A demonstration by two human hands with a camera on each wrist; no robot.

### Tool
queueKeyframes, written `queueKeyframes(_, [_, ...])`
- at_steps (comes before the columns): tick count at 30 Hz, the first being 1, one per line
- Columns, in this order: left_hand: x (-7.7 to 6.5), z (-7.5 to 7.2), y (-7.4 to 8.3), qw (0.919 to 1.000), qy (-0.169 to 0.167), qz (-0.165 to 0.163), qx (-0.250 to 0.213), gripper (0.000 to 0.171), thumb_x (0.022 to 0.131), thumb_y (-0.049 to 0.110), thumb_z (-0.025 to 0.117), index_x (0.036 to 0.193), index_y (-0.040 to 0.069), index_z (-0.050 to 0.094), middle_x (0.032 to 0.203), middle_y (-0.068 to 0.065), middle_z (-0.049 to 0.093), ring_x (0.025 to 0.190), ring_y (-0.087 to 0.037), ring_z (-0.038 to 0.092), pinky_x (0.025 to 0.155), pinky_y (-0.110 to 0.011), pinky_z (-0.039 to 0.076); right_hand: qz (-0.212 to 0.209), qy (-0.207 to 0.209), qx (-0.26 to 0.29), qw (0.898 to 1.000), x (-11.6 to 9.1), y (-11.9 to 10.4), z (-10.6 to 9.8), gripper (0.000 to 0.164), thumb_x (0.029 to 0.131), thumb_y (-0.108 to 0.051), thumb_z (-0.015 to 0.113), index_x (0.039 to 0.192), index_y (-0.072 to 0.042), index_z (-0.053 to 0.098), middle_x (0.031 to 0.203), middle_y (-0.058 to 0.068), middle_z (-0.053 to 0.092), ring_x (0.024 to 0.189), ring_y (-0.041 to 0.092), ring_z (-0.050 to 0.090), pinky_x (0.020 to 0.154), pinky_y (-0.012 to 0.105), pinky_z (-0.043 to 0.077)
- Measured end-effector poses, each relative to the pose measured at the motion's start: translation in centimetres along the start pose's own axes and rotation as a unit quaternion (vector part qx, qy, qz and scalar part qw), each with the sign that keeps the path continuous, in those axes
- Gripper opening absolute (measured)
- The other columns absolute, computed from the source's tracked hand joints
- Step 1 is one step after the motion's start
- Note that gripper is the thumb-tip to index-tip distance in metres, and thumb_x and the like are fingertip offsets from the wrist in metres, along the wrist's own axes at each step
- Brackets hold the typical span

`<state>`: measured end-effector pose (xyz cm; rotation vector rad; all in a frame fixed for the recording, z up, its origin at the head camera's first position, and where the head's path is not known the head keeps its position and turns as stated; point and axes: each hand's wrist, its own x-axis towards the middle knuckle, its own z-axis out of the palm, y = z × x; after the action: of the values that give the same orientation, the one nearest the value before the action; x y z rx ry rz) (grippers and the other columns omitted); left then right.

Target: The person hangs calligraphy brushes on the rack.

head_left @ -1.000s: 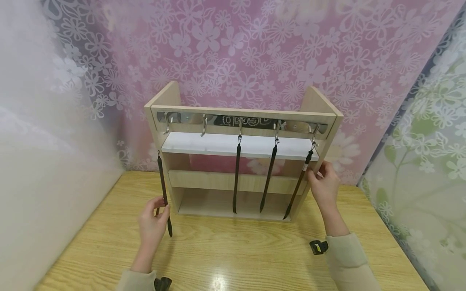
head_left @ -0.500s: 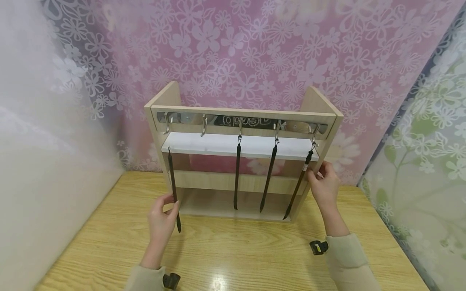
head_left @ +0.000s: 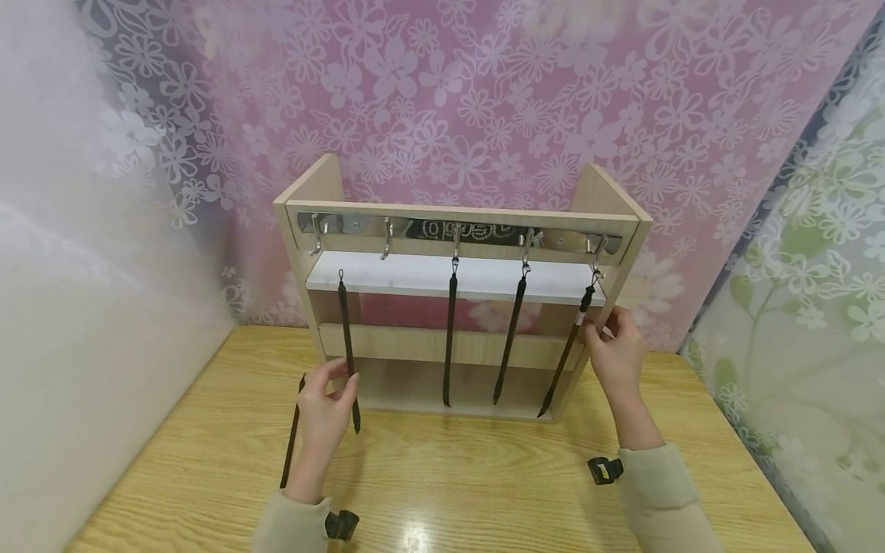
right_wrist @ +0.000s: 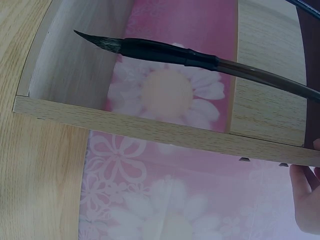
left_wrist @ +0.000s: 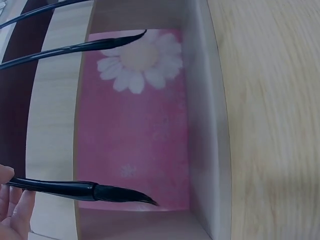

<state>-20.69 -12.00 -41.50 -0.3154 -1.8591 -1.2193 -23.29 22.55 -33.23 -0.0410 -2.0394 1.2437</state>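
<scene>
Held brush (head_left: 346, 330): in front of the wooden rack (head_left: 459, 207), slightly tilted, loop up, dark tip down; loop sits below and between the two leftmost hooks, apart from both. Left hand (head_left: 326, 415) pinches its lower shaft between thumb and fingers. Table brush (head_left: 291, 442): on the table (head_left: 449, 476), left of that hand, which with its forearm hides part of it. Three hung brushes (head_left: 449, 338) occupy the middle and two right hooks, white shelf (head_left: 394, 273) behind their upper ends. Right hand (head_left: 618, 353) grips the edge of the right side panel (head_left: 622, 273), near the rightmost hung brush.

Versus 1.0 s ago: held brush shifted right and up, from beside the rack's left side; more of table brush exposed; right hand unmoved.
</scene>
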Motion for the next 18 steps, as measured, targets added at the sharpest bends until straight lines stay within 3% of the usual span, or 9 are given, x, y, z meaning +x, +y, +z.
queueKeyframes(4, [0.7, 0.3, 2.2, 1.0000, 0.005, 0.004, 0.000, 0.026, 0.065, -0.021, 0.065, 0.089, -0.015, 0.057, 0.078, -0.024, 0.057, 0.072, -0.035, 0.056, 0.052, -0.021, 0.051, 0.002, -0.001, 0.009, 1.000, 0.1, 0.2, 0.0, 0.026, 0.078, 0.007, 0.055, 0.103, 0.014, 0.051, 0.091, 0.020, 0.056, 0.095, 0.036, 0.055, 0.073, 0.013, 0.046])
queueKeyframes(8, [1.2, 0.6, 3.8, 0.9999, 0.006, 0.003, -0.014, 0.025, 0.066, -0.020, 0.064, 0.089, -0.015, 0.057, 0.078, -0.024, 0.057, 0.072, -0.035, 0.056, 0.051, -0.022, 0.051, 0.003, -0.001, 0.017, 1.000, 0.9, 2.5, 0.3, 0.027, 0.078, 0.005, 0.057, 0.104, 0.011, 0.052, 0.091, 0.018, 0.057, 0.095, 0.035, 0.056, 0.071, 0.011, 0.046])
queueKeyframes(11, [1.1, 1.2, 2.9, 0.9997, 0.007, 0.008, -0.024, 0.025, 0.066, -0.018, 0.066, 0.089, -0.012, 0.059, 0.078, -0.021, 0.058, 0.072, -0.031, 0.057, 0.050, -0.021, 0.050, 0.000, 0.001, 0.014, 1.000, 1.3, 4.1, 0.5, 0.027, 0.078, 0.003, 0.058, 0.104, 0.009, 0.053, 0.091, 0.016, 0.057, 0.094, 0.033, 0.057, 0.069, 0.010, 0.045])
queueKeyframes(15, [0.8, 2.0, 1.4, 0.9993, 0.009, 0.006, -0.036, 0.024, 0.069, -0.012, 0.068, 0.092, -0.008, 0.061, 0.080, -0.016, 0.060, 0.073, -0.026, 0.057, 0.052, -0.016, 0.049, -0.003, 0.002, 0.009, 1.000, 1.2, 4.2, 0.5, 0.026, 0.078, 0.001, 0.058, 0.104, 0.007, 0.053, 0.091, 0.017, 0.058, 0.093, 0.031, 0.057, 0.070, 0.011, 0.046])
queueKeyframes(18, [0.9, 2.4, 1.5, 0.9988, 0.009, 0.009, -0.047, 0.023, 0.070, -0.010, 0.068, 0.092, -0.007, 0.061, 0.080, -0.014, 0.060, 0.074, -0.024, 0.058, 0.054, -0.016, 0.050, -0.005, 0.001, 0.004, 1.000, 1.2, 4.2, 0.6, 0.027, 0.079, 0.001, 0.058, 0.104, 0.006, 0.053, 0.092, 0.019, 0.058, 0.094, 0.031, 0.057, 0.070, 0.013, 0.047])
